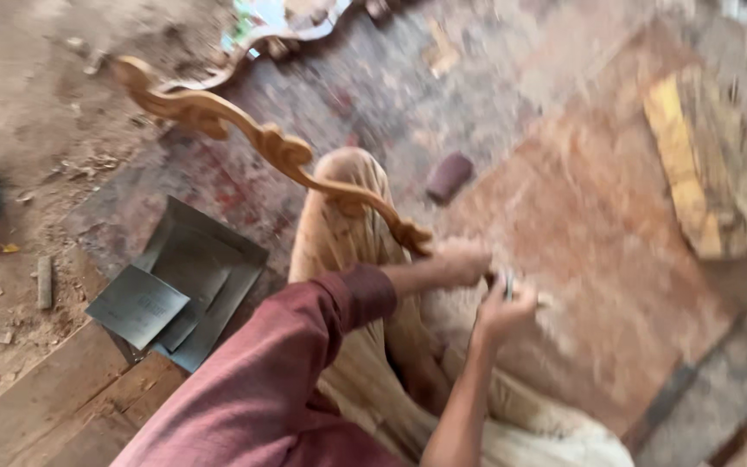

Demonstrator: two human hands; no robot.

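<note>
Across the lap at centre frame, carved wooden piece (pixel 261 138) running up-left, left hand (pixel 460 259) closed on its lower end, right hand (pixel 505 311) just beside, pinching a small dark object, grey sheets (pixel 175 294) on floor at left.

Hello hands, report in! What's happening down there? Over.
Left hand grips carved wooden piece at its near end. Right hand pinches small dark item, blurred. Sandpaper sheets lie left.
</note>
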